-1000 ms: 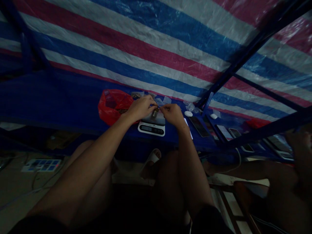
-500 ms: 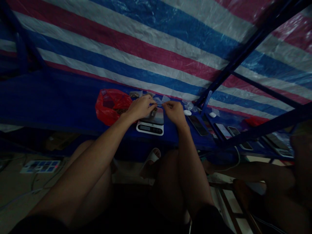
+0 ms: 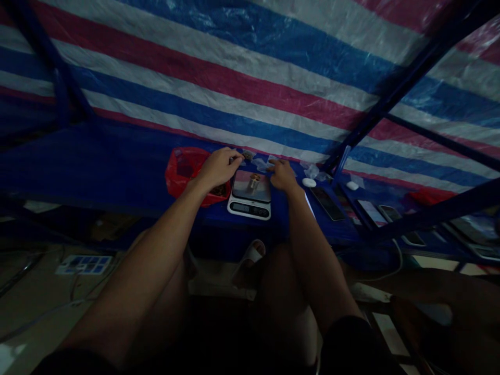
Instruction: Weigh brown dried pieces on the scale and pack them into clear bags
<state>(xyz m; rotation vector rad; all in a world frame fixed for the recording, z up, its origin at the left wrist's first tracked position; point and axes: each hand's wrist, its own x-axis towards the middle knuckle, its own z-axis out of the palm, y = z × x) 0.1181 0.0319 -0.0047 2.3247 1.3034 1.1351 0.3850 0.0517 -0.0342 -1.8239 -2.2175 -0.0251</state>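
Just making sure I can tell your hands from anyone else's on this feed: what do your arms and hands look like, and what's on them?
Both are bare: no gloves, sleeves or cables on the left hand or right hand. No watch or bracelet shows, though the light is dim. The only clothing in view is dark shorts.

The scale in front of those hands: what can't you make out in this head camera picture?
In the head view:
Scale display: too dim and small to read.
Small shiny item on the scale: too small to identify.
Red bag: contents too dark, and the left hand covers part.
Whatever the right hand touches: its fingers hide it.
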